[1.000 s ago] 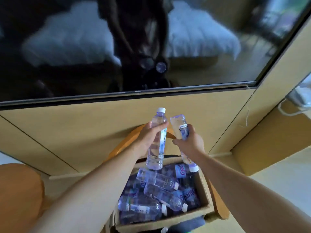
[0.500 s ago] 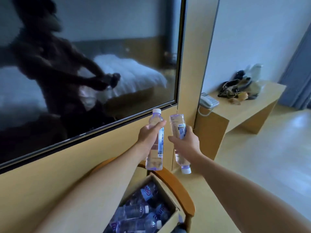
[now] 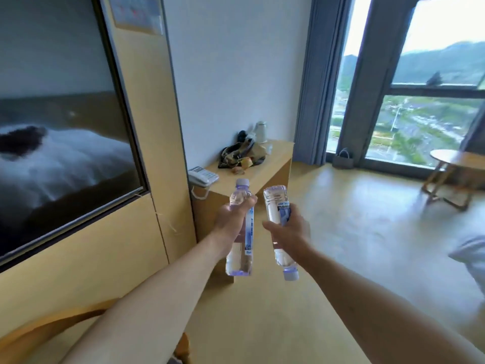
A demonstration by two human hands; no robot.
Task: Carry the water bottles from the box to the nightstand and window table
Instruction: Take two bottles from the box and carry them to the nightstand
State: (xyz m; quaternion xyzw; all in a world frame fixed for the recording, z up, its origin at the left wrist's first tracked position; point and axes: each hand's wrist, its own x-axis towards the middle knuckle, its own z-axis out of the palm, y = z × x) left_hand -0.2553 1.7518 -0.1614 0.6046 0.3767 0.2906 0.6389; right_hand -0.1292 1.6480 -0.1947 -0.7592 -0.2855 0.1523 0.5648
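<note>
Two water bottles are in view, one in each hand, and two bare forearms reach forward from the bottom of the frame toward the centre. The left hand point(image 3: 231, 219) has its fingers curled round the upper half of the upright bottle point(image 3: 240, 232), which stands with its pale cap at twelve o'clock and its base at six. The right hand point(image 3: 291, 232) is wrapped round the middle of the inverted bottle point(image 3: 278, 227), whose flat base points to twelve o'clock and whose cap hangs at six, tilted slightly toward five. The two bottles sit just beside each other without touching, the inverted one at three o'clock of the upright one. Both are held in the air above the wooden floor point(image 3: 354, 232).

Beyond the hands, at twelve o'clock, stands one low wooden desk point(image 3: 278, 158) against the white wall; on it lie one telephone point(image 3: 203, 176), one dark bag point(image 3: 240, 155) with small things around it, and one pale kettle point(image 3: 260, 132). At two o'clock is one round wooden table point(image 3: 462, 158) by the tall window point(image 3: 420, 122), with a grey curtain point(image 3: 312, 88) at one o'clock. At nine o'clock one dark wall-mounted screen point(image 3: 60, 114) reflects a bed. One curved wooden chair back point(image 3: 39, 327) shows at seven o'clock.
</note>
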